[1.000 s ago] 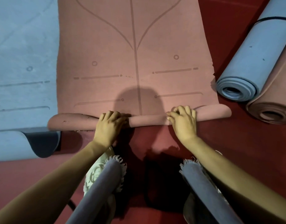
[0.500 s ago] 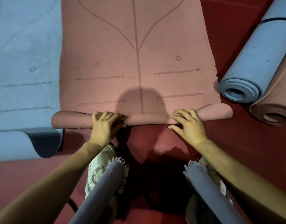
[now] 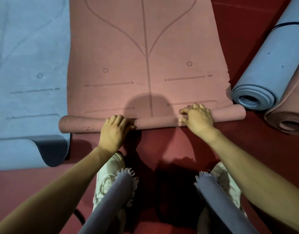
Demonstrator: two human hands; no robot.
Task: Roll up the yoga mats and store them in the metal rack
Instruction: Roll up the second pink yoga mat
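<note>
I have just one wide-angle view, worn on the person's head and tilted steeply down and forward. It sits close: the pink yoga mat (image 3: 125,53) fills the upper middle, white shoes (image 3: 108,176) lie near the bottom edge, and red floor (image 3: 263,149) spans the lower frame.

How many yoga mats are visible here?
4: half-rolled pink mat, centre; flat blue mat, left; rolled blue mat and rolled pink mat, right. More may lie outside the view.
</note>
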